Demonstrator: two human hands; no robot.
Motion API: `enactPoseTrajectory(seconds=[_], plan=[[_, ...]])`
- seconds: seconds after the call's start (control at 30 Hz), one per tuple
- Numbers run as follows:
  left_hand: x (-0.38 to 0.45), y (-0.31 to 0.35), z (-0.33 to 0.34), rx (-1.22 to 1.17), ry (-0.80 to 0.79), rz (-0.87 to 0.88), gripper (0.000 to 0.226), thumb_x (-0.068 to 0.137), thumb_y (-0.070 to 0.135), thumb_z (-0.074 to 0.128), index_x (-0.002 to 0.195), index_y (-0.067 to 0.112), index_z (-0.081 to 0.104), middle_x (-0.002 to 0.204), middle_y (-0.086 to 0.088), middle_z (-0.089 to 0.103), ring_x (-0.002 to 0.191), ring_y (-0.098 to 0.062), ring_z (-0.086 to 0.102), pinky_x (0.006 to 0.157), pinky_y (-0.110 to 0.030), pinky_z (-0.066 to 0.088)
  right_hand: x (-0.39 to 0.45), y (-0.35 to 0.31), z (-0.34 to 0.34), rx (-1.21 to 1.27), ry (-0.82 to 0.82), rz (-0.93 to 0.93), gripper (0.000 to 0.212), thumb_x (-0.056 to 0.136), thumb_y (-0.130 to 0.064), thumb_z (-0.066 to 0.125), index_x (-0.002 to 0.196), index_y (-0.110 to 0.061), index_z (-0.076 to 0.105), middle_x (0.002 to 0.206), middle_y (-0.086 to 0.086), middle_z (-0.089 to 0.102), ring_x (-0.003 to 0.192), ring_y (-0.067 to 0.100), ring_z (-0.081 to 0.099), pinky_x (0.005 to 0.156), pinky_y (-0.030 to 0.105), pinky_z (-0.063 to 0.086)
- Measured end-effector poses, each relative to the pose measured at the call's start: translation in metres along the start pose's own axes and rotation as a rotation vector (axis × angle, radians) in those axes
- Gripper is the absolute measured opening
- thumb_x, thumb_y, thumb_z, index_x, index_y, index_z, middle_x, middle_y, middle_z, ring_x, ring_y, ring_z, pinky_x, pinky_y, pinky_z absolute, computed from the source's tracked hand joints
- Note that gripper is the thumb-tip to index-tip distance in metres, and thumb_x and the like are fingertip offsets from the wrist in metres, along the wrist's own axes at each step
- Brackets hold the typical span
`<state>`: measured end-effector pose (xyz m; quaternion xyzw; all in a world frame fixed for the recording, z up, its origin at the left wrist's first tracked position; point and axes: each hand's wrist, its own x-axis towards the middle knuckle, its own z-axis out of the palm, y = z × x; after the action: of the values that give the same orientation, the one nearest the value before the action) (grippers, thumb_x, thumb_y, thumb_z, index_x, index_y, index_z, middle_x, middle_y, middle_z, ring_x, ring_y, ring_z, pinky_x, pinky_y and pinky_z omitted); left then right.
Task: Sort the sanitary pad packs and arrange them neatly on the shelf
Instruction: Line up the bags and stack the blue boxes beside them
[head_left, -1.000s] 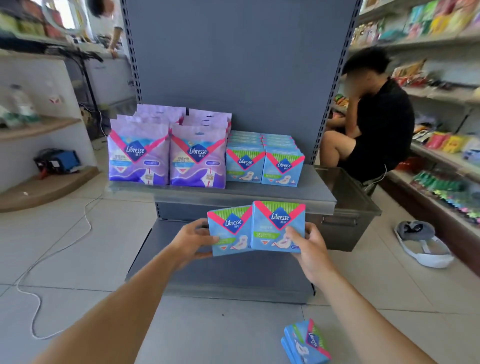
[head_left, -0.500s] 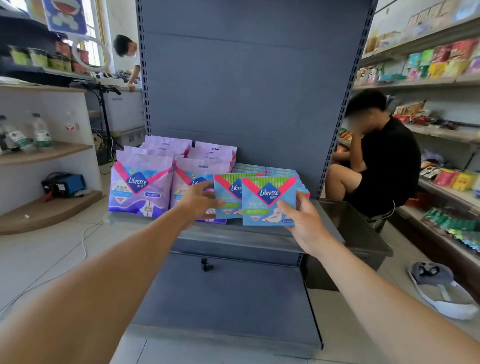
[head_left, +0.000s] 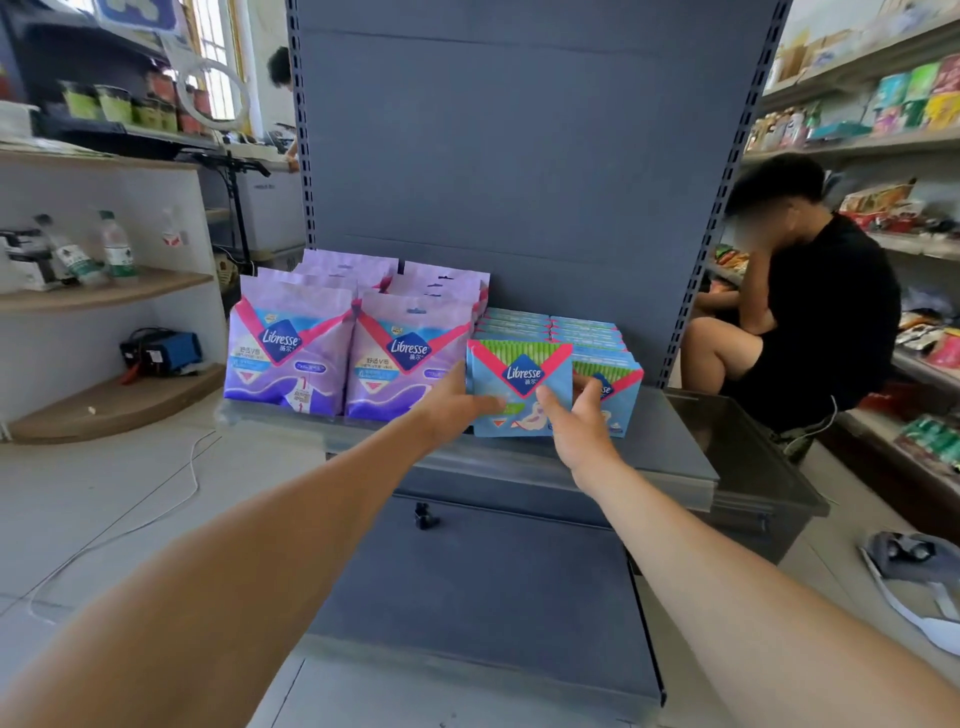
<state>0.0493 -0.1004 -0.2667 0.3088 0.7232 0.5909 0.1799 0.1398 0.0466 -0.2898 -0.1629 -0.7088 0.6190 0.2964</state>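
Two rows of purple Libresse packs stand on the left of the grey shelf. Beside them, on the right, are rows of blue Libresse packs. My left hand grips the left edge of a blue pack standing upright at the front of the blue rows. My right hand holds a second blue pack just to its right; the thumb lies over the first pack's front and the fingers curl on the second pack's left edge. Both packs touch the shelf, or are close above it.
A person in black sits to the right of the shelf unit, behind a dark bin. A lower grey shelf juts out beneath. A shoe lies on the floor at right and a white cable at left.
Both hands carried the two blue packs up and forward from below the shelf to the front of the blue rows. The packs now stand side by side at shelf level.
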Motion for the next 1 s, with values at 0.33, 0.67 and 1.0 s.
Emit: enactPoseTrajectory(seconds=[0.33, 0.67, 1.0], plan=[[0.019, -0.013, 0.012, 0.378, 0.158, 0.052, 0.031, 0.095, 0.013, 0.059, 0.124, 0.010, 0.050, 0.121, -0.009, 0.062, 0.108, -0.025, 0.059, 0.092, -0.039, 0.050, 0.002, 0.014, -0.002, -0.284, -0.012, -0.106, 0.038, 0.100, -0.028, 0.053, 0.134, -0.015, 0.043, 0.123, -0.004, 0.057, 0.112, 0.013, 0.054, 0.087, 0.025, 0.040], [0.028, -0.029, 0.011, 0.501, 0.325, 0.106, 0.023, 0.095, 0.017, 0.058, 0.116, 0.008, 0.055, 0.119, -0.010, 0.058, 0.100, -0.025, 0.059, 0.088, -0.040, 0.050, 0.011, 0.023, 0.014, -0.420, 0.072, -0.203, 0.037, 0.096, -0.027, 0.061, 0.126, -0.011, 0.047, 0.125, 0.005, 0.057, 0.118, 0.020, 0.053, 0.093, 0.033, 0.045], [0.023, -0.025, 0.006, 0.701, 0.246, 0.257, 0.085, 0.090, 0.006, 0.063, 0.154, 0.034, 0.014, 0.132, -0.012, 0.044, 0.113, -0.031, 0.053, 0.085, -0.039, 0.048, 0.012, 0.020, 0.010, -0.560, 0.065, -0.253, 0.069, 0.090, -0.024, 0.070, 0.146, -0.017, 0.030, 0.144, 0.003, 0.047, 0.133, 0.021, 0.043, 0.102, 0.028, 0.037]])
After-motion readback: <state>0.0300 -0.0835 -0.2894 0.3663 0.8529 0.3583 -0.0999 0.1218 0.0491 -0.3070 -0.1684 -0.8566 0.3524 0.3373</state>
